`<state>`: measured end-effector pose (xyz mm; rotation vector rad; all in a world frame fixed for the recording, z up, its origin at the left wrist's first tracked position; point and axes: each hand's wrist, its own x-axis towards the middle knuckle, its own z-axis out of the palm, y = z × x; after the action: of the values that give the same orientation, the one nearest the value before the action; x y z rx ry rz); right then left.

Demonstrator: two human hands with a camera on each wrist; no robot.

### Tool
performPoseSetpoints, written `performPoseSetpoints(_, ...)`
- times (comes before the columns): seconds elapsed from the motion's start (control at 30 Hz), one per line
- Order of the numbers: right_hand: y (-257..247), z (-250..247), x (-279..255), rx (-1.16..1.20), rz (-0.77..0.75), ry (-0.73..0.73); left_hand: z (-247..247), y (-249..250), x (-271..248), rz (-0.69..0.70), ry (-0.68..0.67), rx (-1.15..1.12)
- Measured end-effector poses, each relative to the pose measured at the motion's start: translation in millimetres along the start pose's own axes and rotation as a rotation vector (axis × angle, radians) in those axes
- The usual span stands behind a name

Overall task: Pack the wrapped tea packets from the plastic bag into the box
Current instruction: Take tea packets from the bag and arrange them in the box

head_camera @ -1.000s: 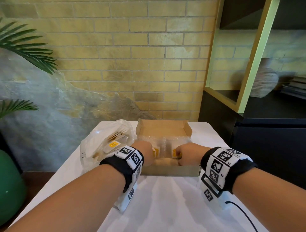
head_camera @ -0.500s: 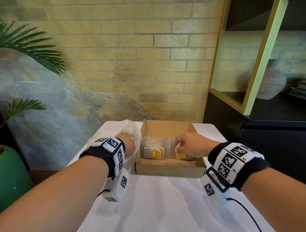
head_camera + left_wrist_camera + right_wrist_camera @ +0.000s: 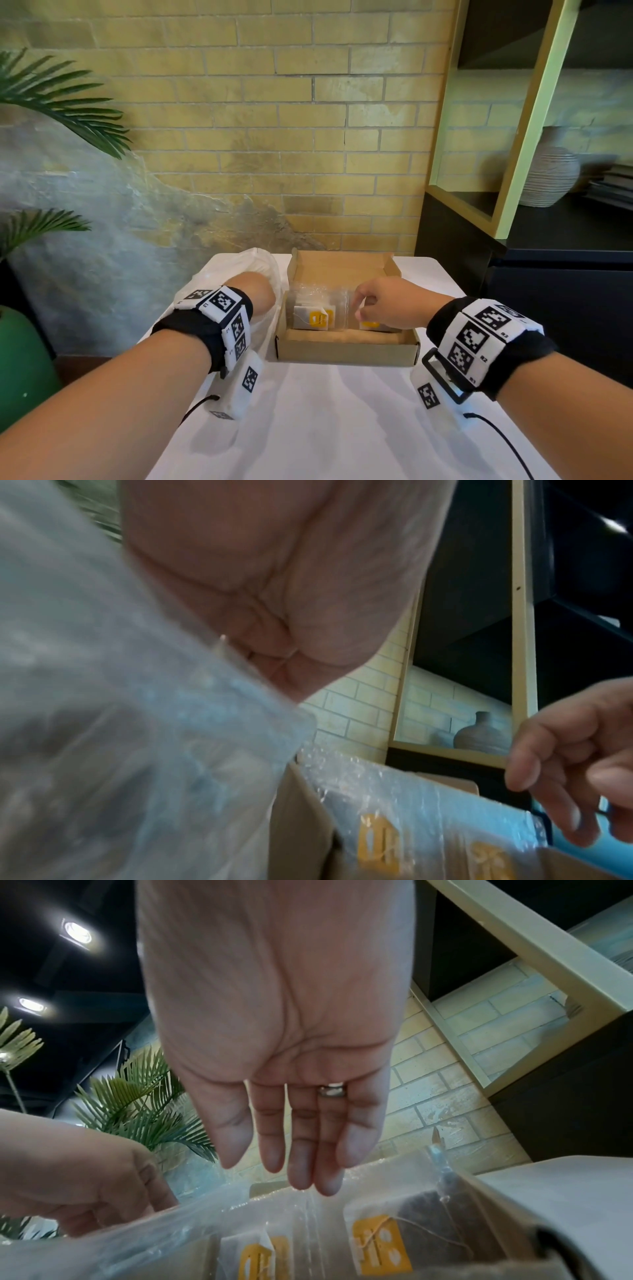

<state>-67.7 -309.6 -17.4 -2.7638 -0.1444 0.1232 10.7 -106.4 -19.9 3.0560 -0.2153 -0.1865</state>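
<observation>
An open cardboard box (image 3: 346,349) stands mid-table with clear-wrapped tea packets (image 3: 313,317) standing in a row inside, yellow labels toward me. My right hand (image 3: 359,305) hangs over the box's right part; in the right wrist view its fingers (image 3: 301,1175) hang straight, tips at the top edge of a wrapped packet (image 3: 380,1240), holding nothing. A crumpled clear plastic bag (image 3: 263,267) lies left of the box. My left hand (image 3: 255,294) reaches into it; the bag (image 3: 120,750) hides its fingers in the left wrist view.
The white table (image 3: 342,428) runs toward me from the box. A dark cabinet with a green-framed shelf (image 3: 513,137) and a ribbed vase (image 3: 548,171) stands at the right. Palm fronds (image 3: 51,92) and a green pot (image 3: 20,359) are at the left.
Both hands were down in the box on the packets. My left hand has gone left into the plastic bag, and my right hand has lifted off the packets.
</observation>
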Motion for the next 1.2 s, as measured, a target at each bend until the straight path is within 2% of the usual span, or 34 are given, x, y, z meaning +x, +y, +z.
performPoseSetpoints(0.07, -2, -1, 0, 0.016, -0.009, 0.017, -3, -4, 2, 0.011, 0.037, -0.009)
performPoseSetpoints(0.27, -5, -6, -4, 0.156, -0.006, 0.089, -24, -4, -6, 0.023, 0.372, -0.143)
performPoseSetpoints(0.3, -6, -6, -5, 0.178, -0.011, 0.101, -27, -4, -7, 0.029, 0.394, -0.194)
performPoseSetpoints(0.47, -13, -3, -9, 0.334, -0.002, 0.145, -34, -3, -11, 0.037, 0.523, -0.754)
performPoseSetpoints(0.6, -15, 0, -8, 0.554, 0.026, 0.224, -33, 5, -12, 0.198, 0.545, -1.059)
performPoseSetpoints(0.7, -20, -4, -2, 0.686, 0.068, 0.426, -33, 17, -15, 0.305, 0.487, -1.235)
performPoseSetpoints(0.8, -24, -10, -1, 0.691, 0.013, 0.601, -30, 30, -22, 0.374, 0.411, -1.311)
performPoseSetpoints(0.97, -22, -8, -4, 0.672, -0.08, 0.545, -19, 40, -27, 0.388, 0.495, -1.365)
performPoseSetpoints(1.2, -15, 2, 1, 1.015, -0.057, 0.553, -10, 49, -17, 0.315, 0.437, -1.603)
